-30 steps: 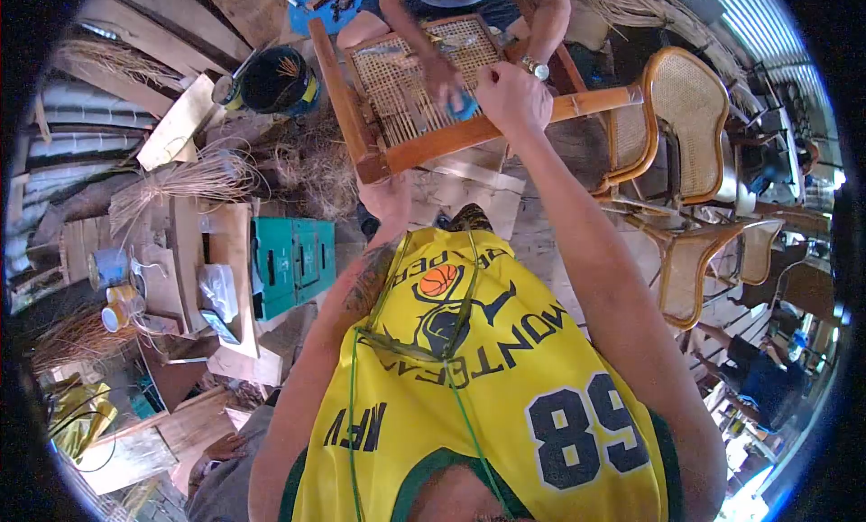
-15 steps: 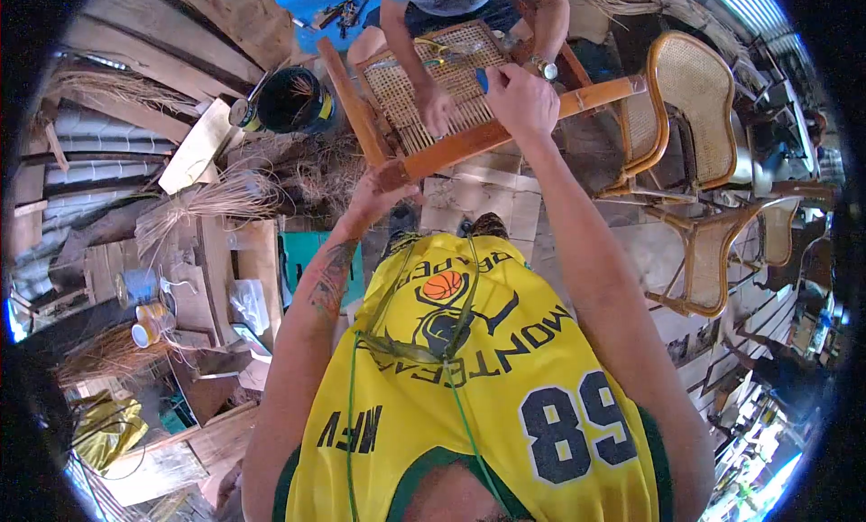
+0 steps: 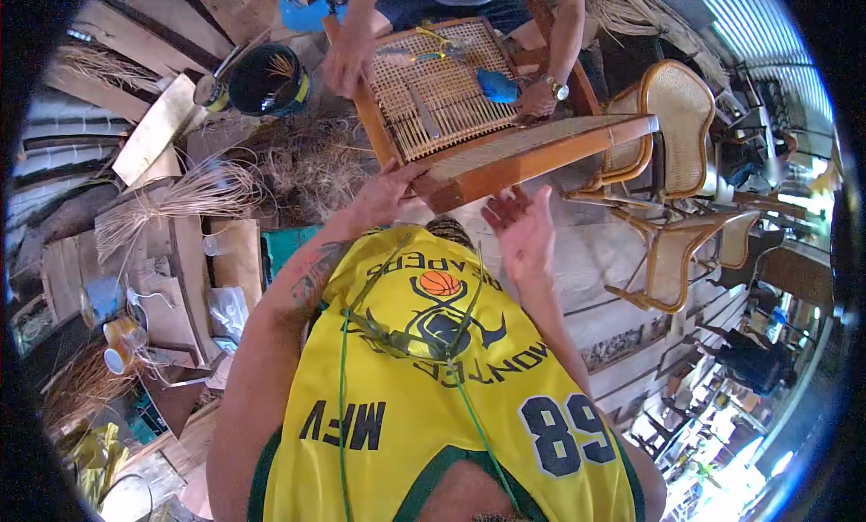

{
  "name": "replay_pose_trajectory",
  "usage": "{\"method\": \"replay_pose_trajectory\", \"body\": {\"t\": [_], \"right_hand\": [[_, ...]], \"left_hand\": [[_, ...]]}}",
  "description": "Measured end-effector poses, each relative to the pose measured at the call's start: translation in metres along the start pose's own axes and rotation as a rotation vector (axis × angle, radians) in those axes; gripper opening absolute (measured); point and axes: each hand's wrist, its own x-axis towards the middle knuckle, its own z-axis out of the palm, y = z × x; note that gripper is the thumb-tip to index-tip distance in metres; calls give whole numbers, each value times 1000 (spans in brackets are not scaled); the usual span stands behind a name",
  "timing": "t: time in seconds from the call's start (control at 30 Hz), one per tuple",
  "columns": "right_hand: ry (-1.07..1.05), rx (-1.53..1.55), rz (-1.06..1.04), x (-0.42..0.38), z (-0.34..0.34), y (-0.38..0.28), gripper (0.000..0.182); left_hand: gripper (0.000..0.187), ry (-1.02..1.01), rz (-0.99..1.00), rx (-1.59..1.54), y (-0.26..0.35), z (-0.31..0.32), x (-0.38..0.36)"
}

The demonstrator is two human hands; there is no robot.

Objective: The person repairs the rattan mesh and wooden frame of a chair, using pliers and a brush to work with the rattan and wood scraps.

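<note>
Nearest, on this side of the chair frame [image 3: 541,166], a yellow jersey [image 3: 388,369] covers the wearer's torso and hides whatever lies beneath it. The right hand [image 3: 525,231] is just below the frame's near edge, palm upturned, fingers spread, holding nothing visible; whether its fingertips touch the wood cannot be made out. The left hand [image 3: 386,197] grips the frame's near left corner, some of its fingers hidden. The frame sits tilted between wearer and co-worker, its varnished wood orange-brown. The upper face of its near part is seen too steeply for its texture to be read. Past that, inside the frame, stretches tan cane mesh [image 3: 397,93], its near end showing loose parallel strands. On the mesh lie a thin grey strip [image 3: 422,113], a crumpled blue item [image 3: 497,86] and yellow-handled pliers [image 3: 435,46]. One co-worker's hand [image 3: 537,101] touches the frame's right side; the other [image 3: 347,62], at its left side, is blurred, and the co-worker's head is cut off. Below and right of the frame runs a pale, worn floor [image 3: 586,260]; to its left lie tangled fibres [image 3: 316,184], a rattan bundle [image 3: 180,206] and a dark bucket [image 3: 236,82]. Cane chairs [image 3: 683,125] stand to its right, overlapping, with corrugated sheeting [image 3: 762,30] far beyond.
</note>
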Motion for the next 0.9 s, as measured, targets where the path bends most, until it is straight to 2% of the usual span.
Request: {"method": "replay_pose_trajectory", "body": {"t": [0.03,0.07,0.13,0.27,0.3,0.37,0.5,0.6,0.67,0.8,0.9], "right_hand": [[-52,122,113,-3,18,8,37],[-38,116,109,-5,33,15,37],[-118,1,17,-3,55,25,51],[-28,-7,-12,12,52,43,49],[-14,-15,-10,10,57,42,49],[70,104,21,7,64,41,36],[60,10,-24,12,53,45,38],[1,-72,-19,13,46,42,47],[75,-125,16,15,28,42,48],[29,-171,52,18,25,35,52],[-53,-144,-24,16,31,37,53]], "left_hand": [[64,22,23,14,-5,1,2],[64,17,27,-1,-12,2,4],[75,-32,88,-24,-27,4,5],[75,-74,87,-15,-39,8,5],[72,-18,117,-17,-39,9,4],[69,38,141,-32,-37,8,3],[78,24,120,-87,-34,7,3],[80,49,126,-65,-37,9,3],[81,68,122,-69,-39,16,0],[73,147,117,-48,-31,17,-1],[62,178,95,-67,-25,11,1]]}}
